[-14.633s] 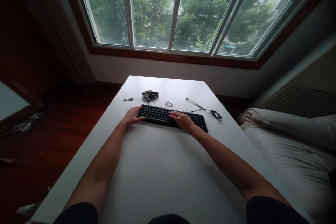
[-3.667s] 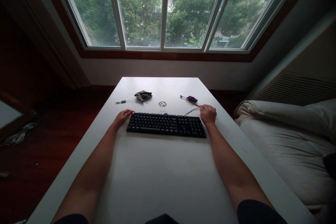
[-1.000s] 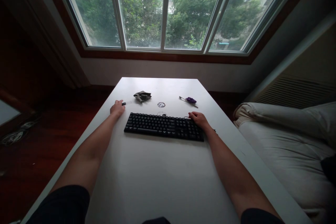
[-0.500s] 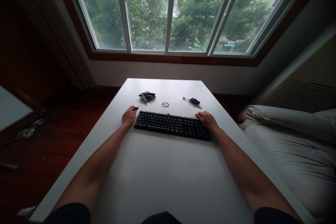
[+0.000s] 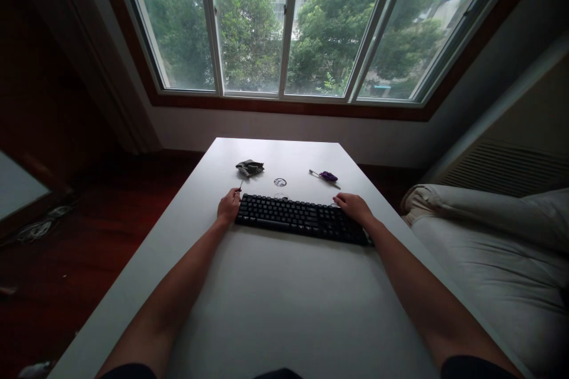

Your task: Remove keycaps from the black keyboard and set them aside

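Observation:
A black keyboard (image 5: 297,217) lies slightly slanted on the white table (image 5: 284,290). At its left end, my left hand (image 5: 228,206) is closed on a small dark tool with thin wire prongs, which looks like a keycap puller (image 5: 240,186). Over the number-pad end, my right hand (image 5: 354,207) has its fingers curled on the keyboard's far right edge. A thin dark loop shows by its fingertips, too small to make out. Behind the keyboard lies a round clear piece with dark marks (image 5: 280,182).
A crumpled grey-green cloth (image 5: 249,168) lies at the back left of the table. Back right is a purple fuzzy duster (image 5: 328,176) beside a thin stick-like brush (image 5: 314,172). A pale sofa (image 5: 480,260) stands right of the table, and a window (image 5: 284,29) is beyond it.
The keyboard has shifted a little to the right along with my right hand. My left hand has moved right, closer to the keyboard's end, and its tool now points more upright.

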The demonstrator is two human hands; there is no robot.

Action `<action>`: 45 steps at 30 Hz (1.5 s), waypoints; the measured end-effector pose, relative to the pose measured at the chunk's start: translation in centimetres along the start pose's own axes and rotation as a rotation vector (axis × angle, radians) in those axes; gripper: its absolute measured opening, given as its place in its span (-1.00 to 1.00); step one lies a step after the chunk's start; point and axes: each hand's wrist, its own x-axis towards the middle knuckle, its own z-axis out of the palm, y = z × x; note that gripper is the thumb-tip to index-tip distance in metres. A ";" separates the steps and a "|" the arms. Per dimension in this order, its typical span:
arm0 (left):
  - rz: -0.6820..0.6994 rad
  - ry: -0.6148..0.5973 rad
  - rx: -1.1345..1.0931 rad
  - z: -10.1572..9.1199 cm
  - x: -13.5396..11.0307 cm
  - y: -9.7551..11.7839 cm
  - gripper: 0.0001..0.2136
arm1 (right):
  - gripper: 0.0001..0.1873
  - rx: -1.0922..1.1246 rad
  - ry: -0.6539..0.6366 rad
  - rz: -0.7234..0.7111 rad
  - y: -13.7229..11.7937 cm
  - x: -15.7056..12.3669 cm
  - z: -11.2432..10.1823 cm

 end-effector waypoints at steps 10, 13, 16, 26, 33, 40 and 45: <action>-0.054 0.018 -0.513 -0.7 0.6 -0.6 -0.49 | -0.77 0.432 0.143 -0.583 -18.8 1.9 2.9; -0.038 -0.041 -0.542 -0.8 0.6 -0.5 -0.50 | -0.64 0.451 0.163 -0.656 -23.6 3.1 4.0; -0.002 -0.071 -0.520 -0.9 0.5 -0.1 -0.53 | -0.44 0.370 0.116 -0.715 -26.7 4.1 5.3; 0.033 -0.202 -0.625 -0.1 -0.2 1.1 -0.39 | -0.20 0.288 0.099 -0.593 -27.8 3.8 7.9; 0.126 -0.155 -0.614 -0.4 -0.6 1.7 -0.54 | -0.64 0.502 0.117 -0.395 -27.5 3.8 7.8; 0.166 -0.081 -0.041 -0.6 0.4 -0.6 -0.75 | -0.64 0.863 0.042 -0.185 -26.8 5.0 8.1; 0.190 -0.172 0.000 -0.8 0.4 -0.8 -0.68 | -0.61 0.888 0.120 -0.152 -26.8 5.1 8.1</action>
